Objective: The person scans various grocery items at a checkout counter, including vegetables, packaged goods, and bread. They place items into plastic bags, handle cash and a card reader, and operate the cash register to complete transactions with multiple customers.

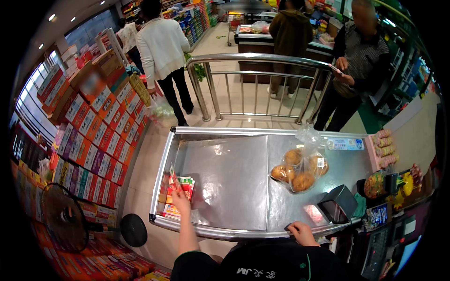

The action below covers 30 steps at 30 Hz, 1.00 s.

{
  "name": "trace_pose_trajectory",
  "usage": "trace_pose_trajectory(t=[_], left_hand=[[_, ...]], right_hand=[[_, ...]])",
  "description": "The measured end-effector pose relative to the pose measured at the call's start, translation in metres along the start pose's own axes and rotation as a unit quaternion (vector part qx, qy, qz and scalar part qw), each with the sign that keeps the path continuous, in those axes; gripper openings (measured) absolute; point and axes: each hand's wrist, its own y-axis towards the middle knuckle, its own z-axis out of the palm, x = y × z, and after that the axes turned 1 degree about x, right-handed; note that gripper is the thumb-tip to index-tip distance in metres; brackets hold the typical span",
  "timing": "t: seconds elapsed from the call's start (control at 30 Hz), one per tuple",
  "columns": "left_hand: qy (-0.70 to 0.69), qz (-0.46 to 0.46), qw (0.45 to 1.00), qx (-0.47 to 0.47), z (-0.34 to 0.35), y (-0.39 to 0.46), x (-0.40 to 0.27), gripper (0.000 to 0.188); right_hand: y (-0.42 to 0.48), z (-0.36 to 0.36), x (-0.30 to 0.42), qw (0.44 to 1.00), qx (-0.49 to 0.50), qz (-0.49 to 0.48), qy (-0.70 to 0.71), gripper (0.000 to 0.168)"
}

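Observation:
My left hand (181, 201) grips a thin red packet (173, 178) and tilts it up at the left end of the metal checkout counter (232, 175). Beside and beneath that hand lie more red printed packets (171, 210), loosely piled. Low on the right, my right hand (303, 233) is at the counter's near edge, its fingers closed on a small dark object (288, 227) that is mostly hidden. Ahead of it sits a knotted clear plastic bag (310, 136) of round brown items (303, 181), with a white label on it.
A black box-shaped scanner (338, 204) stands on the counter's right part, near a keyboard (377, 242). Stacked cartons (102, 133) and a fan (65, 217) are at left. Beyond the counter runs a steel railing (260, 58); a person (355, 66) holding a phone stands beside it.

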Motion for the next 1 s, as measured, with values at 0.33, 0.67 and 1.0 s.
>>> trace_pose_trajectory(t=[0.33, 0.67, 1.0], left_hand=[[-0.014, 0.557, 0.741, 0.375, 0.199, -0.209, -0.207, 0.016], [0.077, 0.505, 0.698, 0.501, 0.267, -0.231, -0.201, 0.057], [0.046, 0.55, 0.648, 0.526, 0.224, -0.28, -0.262, 0.036]], right_hand=[[-0.037, -0.012, -0.014, 0.995, -0.088, -0.004, -0.054, 0.013], [-0.135, -0.062, -0.025, 0.948, -0.305, 0.083, -0.038, 0.008], [-0.379, -0.235, 0.016, 0.631, -0.655, 0.263, -0.323, 0.013]])
